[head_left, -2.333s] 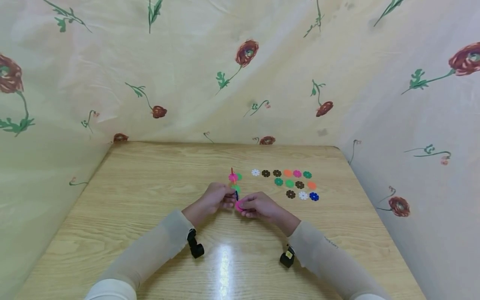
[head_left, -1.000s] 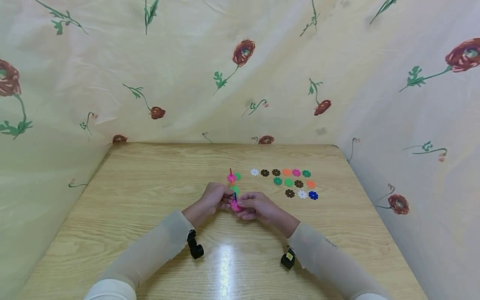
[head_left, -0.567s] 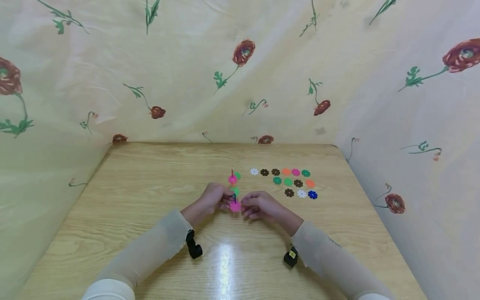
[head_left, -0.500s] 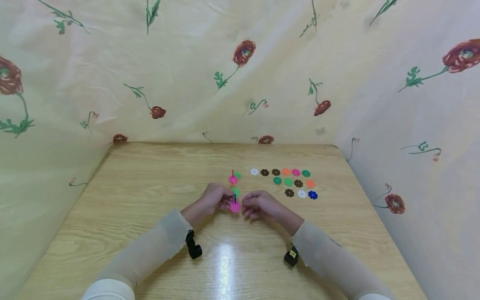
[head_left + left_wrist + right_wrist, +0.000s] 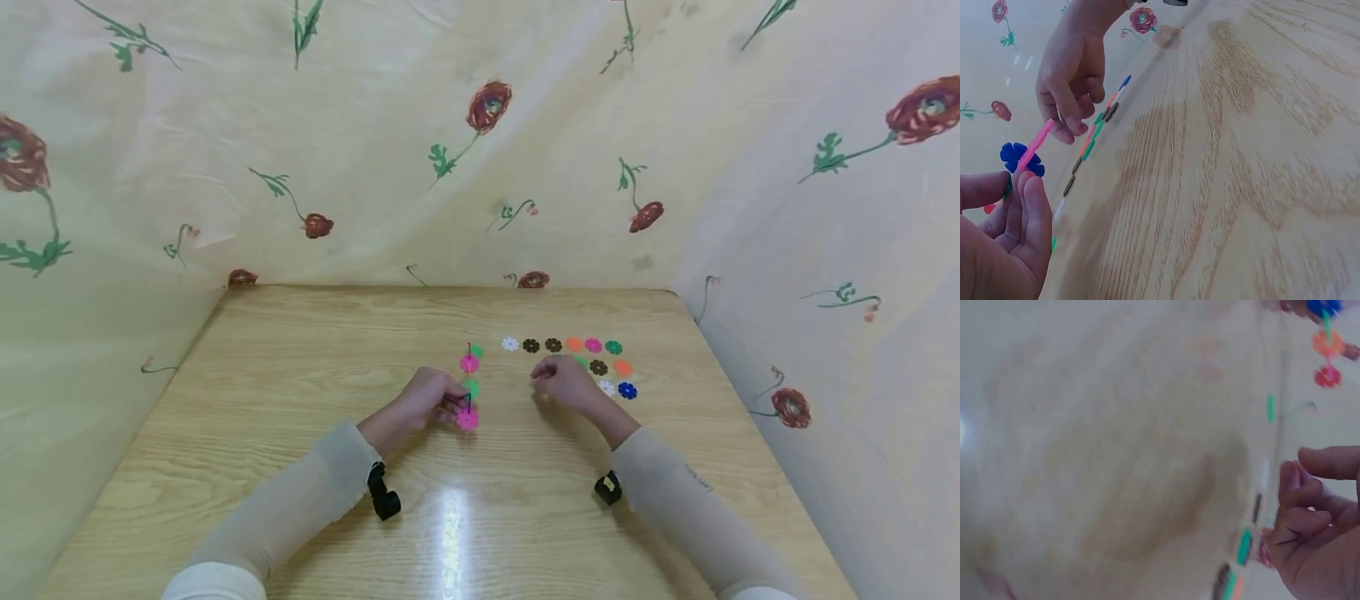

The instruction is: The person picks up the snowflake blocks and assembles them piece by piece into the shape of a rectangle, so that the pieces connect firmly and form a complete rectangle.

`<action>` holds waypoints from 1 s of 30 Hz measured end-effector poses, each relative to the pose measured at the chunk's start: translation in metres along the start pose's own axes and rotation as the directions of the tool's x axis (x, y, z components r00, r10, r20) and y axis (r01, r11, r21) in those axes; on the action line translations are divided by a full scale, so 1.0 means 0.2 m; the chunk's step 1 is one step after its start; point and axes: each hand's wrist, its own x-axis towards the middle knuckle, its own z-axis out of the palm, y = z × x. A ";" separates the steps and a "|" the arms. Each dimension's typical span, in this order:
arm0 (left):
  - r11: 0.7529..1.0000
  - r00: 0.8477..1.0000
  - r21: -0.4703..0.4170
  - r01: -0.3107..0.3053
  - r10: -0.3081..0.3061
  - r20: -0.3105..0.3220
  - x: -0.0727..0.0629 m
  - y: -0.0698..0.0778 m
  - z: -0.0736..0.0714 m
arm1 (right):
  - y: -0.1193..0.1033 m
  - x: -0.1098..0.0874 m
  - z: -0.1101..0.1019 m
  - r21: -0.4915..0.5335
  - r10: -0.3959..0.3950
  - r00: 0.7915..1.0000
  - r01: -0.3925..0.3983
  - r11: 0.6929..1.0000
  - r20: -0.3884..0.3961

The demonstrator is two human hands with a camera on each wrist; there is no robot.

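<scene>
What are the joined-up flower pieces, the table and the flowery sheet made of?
Joined-up flower pieces: probably smooth plastic; solid bright colors, thin, stiff-looking edges.
Table: wood or wood-look covering, glossy; grain lines, bright reflection.
Flowery sheet: cloth or plastic, can't tell; wrinkles show.

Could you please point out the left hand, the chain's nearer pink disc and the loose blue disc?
Left hand (image 5: 431, 394): head view, back of hand.
Nearer pink disc (image 5: 467, 419): head view, its middle.
Loose blue disc (image 5: 627, 390): head view, its middle.
</scene>
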 end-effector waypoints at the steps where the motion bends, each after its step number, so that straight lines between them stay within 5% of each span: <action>1: 1.000 1.000 0.004 -0.001 0.001 0.000 0.00 0.00 0.00 | 0.01 0.00 -0.03 -0.022 0.004 1.000 -0.004 1.000 0.001; 8: 1.000 1.000 -0.001 0.001 -0.001 -0.004 0.00 -0.02 0.00 | 0.05 -0.01 -0.15 -0.217 0.010 1.000 -0.009 0.976 0.004; 16: 1.000 1.000 -0.007 0.003 -0.003 -0.004 0.01 -0.02 0.00 | 0.14 0.02 -0.25 -0.180 0.024 1.000 -0.022 0.983 0.012; 30: 1.000 0.999 -0.017 -0.005 0.006 0.039 0.01 -0.04 0.02 | 0.20 0.01 -0.20 -0.410 0.026 1.000 -0.029 0.912 -0.013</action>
